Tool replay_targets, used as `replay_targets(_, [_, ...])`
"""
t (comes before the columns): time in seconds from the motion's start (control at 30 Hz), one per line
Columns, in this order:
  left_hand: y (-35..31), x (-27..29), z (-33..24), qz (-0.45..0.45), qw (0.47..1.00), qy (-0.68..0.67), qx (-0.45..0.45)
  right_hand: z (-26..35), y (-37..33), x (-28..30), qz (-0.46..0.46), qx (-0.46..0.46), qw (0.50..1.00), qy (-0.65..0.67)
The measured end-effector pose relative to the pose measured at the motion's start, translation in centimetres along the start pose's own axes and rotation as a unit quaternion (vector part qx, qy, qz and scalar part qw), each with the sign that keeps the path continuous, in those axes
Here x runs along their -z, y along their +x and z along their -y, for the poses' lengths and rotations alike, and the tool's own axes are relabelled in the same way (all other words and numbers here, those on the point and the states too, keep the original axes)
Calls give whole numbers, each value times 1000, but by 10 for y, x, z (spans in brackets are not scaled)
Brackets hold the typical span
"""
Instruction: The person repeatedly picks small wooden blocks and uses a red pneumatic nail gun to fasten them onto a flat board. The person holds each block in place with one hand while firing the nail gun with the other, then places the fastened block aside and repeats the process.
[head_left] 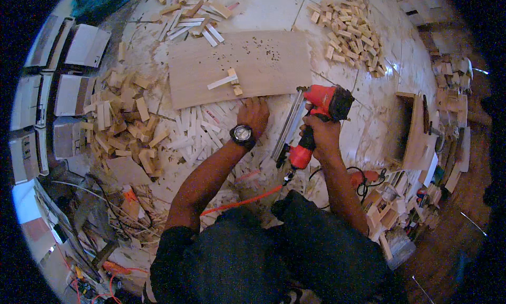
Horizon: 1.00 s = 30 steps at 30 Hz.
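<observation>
My right hand (322, 135) grips the handle of a red and black air nail gun (328, 101), held above the floor with its long silver magazine slanting down to the left. My left hand (253, 115), with a watch on its wrist, is at the near edge of a flat wooden board (284, 56), beside a heap of white strips (195, 127). Its fingers are bunched and bent down; whatever they may hold is hidden. On the board, a white strip (221, 82) lies against small wood blocks (237, 89). Small dark bits are scattered over the board's far part.
Wood blocks (139, 125) are heaped at left, and more blocks (356, 35) at far right. Mixed strips and blocks (197, 17) lie beyond the board. An orange air hose (242, 201) runs from the nail gun. A second red tool (363, 176) and an open wooden box (408, 130) are at right.
</observation>
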<state>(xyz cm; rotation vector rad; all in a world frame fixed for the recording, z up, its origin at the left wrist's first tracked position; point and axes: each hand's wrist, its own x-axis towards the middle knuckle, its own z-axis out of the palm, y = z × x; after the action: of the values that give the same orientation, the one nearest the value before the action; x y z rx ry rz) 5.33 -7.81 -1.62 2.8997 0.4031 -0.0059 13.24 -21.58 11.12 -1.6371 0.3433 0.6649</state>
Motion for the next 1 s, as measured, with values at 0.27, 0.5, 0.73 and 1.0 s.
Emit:
replay_targets(0.27, [-23,4,12,53,993,-33,-98,3,10,6,4,6,1000,23])
replay_targets(0.5, [-10,11,5,82,988,-43,126,1,10,2,-5,20,1000,-3])
replay_targets(0.73, [-7,-15,6,21,996,-71,-44,-3,7,-2,16,23,1000,6])
replay_targets(1.0, [0,3,3,78,993,-71,-45,6,2,-8,-1,6,1000,-2])
